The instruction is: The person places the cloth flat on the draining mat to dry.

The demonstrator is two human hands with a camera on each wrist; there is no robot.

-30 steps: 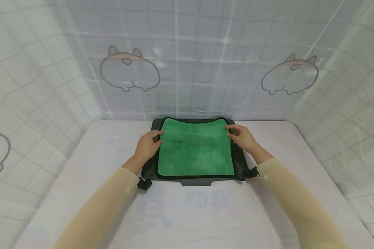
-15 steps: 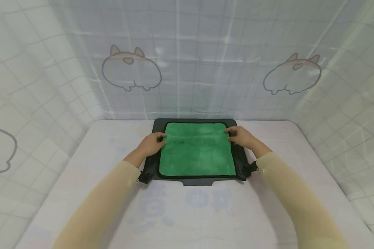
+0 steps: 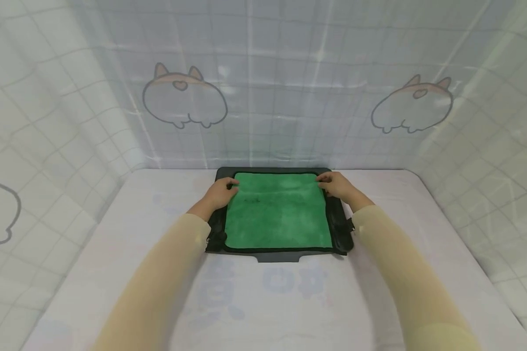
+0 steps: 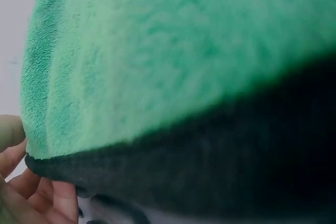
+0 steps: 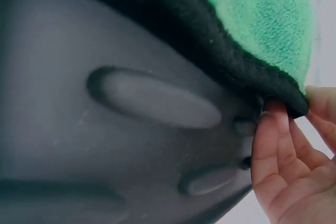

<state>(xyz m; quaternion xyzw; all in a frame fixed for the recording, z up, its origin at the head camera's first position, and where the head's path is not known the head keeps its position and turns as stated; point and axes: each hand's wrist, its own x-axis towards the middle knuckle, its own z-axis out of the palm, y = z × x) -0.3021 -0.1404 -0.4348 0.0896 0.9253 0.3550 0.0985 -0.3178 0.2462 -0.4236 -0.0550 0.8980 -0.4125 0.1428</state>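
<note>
A green cloth (image 3: 276, 214) with a black border lies spread over a flat black plastic board (image 3: 277, 258), a faint crease running across its far part. At its far left side my left hand (image 3: 221, 193) pinches the edge; in the left wrist view the thumb and fingers (image 4: 39, 200) meet at the border. My right hand (image 3: 338, 186) pinches the far right edge. From the right wrist, the cloth's corner (image 5: 278, 85) shows between thumb and fingers, raised off the board, whose surface has oval recesses (image 5: 157, 98).
The board rests on a white table (image 3: 263, 312) with a faint printed pattern, near the back edge. A gridded curtain (image 3: 281, 97) with dog drawings rises behind it and more gridded sheets stand at both sides. Black wrist devices (image 3: 217, 241) sit at the sleeves.
One second ago the far edge sagged between raised corners beyond the board; it has since come down flat and straight. Both hands have shifted slightly away from me, the left also inward.
</note>
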